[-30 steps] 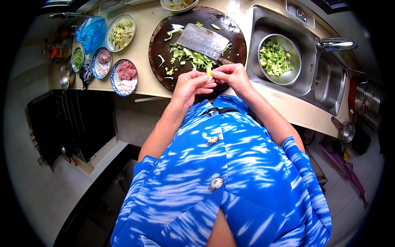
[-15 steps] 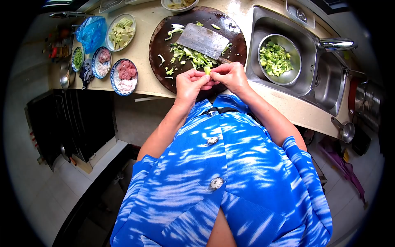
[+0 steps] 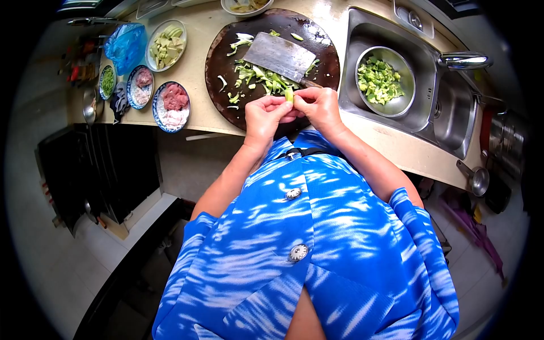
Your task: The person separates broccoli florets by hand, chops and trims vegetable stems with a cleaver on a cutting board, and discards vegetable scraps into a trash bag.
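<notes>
Bowl of greens cut, one piece in the fingers

Left hand [image 3: 265,117] and right hand [image 3: 319,109] close together — both clamped by thumb and fingertips on a short green piece [image 3: 289,95], over the near part of the round board [image 3: 217,65]; what they do to it, too small to tell; cleaver [image 3: 281,57] lies on the board, handle just beside the right hand; leafy scraps [image 3: 262,77] around the blade; metal bowl [image 3: 404,101] in the sink [image 3: 353,42] holds plenty of cut greens [image 3: 378,81] — that share looks done; the pinched piece seems unfinished, while the scraps may be waste or stock, cannot tell; leftward on the tabletop [image 3: 198,68], pale vegetable chunks [image 3: 168,46] and meat [image 3: 175,97] look already cut.
</notes>
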A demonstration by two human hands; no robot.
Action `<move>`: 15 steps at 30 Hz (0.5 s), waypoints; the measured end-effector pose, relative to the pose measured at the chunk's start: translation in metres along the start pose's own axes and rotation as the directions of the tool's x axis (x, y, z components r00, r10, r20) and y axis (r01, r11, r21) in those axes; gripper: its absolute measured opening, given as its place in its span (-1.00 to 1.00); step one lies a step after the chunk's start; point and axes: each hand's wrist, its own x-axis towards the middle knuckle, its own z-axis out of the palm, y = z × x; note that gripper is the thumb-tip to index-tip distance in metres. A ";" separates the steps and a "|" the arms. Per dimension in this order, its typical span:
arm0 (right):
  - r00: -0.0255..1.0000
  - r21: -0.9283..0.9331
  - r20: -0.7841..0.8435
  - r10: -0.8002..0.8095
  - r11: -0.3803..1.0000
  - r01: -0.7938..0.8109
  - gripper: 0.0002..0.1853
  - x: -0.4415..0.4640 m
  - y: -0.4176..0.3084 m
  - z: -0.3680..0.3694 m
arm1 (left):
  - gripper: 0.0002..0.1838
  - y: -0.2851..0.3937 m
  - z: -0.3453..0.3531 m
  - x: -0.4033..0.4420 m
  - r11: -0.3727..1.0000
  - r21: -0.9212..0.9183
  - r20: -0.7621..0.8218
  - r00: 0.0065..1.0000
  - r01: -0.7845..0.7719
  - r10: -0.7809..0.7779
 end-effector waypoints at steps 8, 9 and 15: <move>0.992 0.277 0.073 0.107 0.953 -0.123 -0.81 0.002 0.006 0.000 | -0.72 0.000 -0.016 0.008 0.963 -0.151 0.105 0.972 0.224 -0.210; 0.992 0.277 0.072 0.107 0.953 -0.123 -0.81 0.002 0.005 0.000 | -0.72 0.000 -0.018 0.008 0.963 -0.151 0.105 0.972 0.224 -0.210; 0.981 0.186 -0.173 0.084 0.981 -0.051 -0.83 0.021 0.004 -0.015 | -0.71 -0.002 -0.029 0.005 0.891 -0.252 0.340 0.896 0.379 -0.285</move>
